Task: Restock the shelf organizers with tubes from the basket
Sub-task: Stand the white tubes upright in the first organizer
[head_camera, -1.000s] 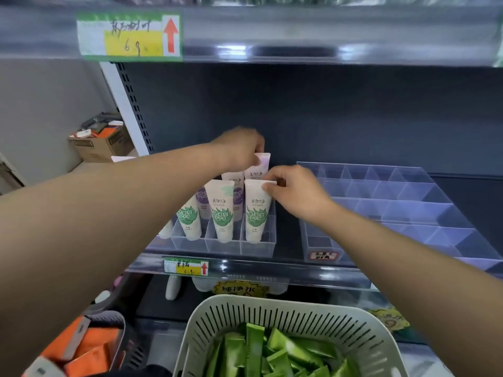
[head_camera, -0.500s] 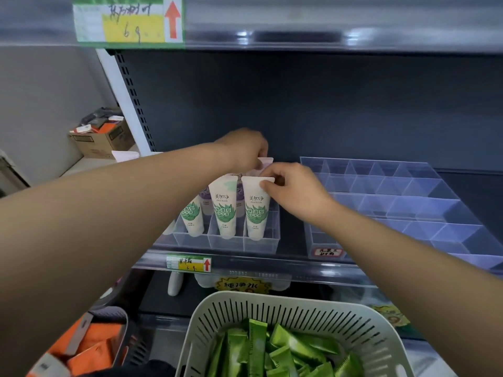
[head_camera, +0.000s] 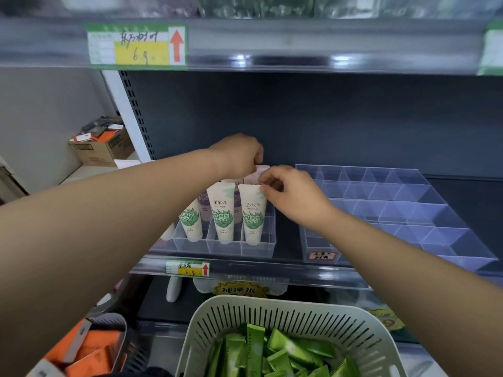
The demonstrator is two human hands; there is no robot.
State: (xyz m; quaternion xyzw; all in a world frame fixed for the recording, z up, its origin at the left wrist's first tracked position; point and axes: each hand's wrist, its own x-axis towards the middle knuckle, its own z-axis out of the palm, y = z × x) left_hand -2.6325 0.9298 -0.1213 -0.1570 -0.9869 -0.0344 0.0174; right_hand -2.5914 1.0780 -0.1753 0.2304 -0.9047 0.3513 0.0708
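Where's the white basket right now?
Head view, bottom centre: the white basket sits below the shelf rail, right of the orange packs.

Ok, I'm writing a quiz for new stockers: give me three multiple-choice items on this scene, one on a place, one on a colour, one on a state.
1. The basket sits: A on the top shelf; B below the shelf edge; C on a cardboard box.
2. Its packs are: A orange; B blue; C green.
3. The left hand and right hand are: A idle; B in the basket; C each pinching a tube in the left organizer.
B: it shows under the edge. C: all look green. C: left pinches the pink tube, right the green-leaf tube.
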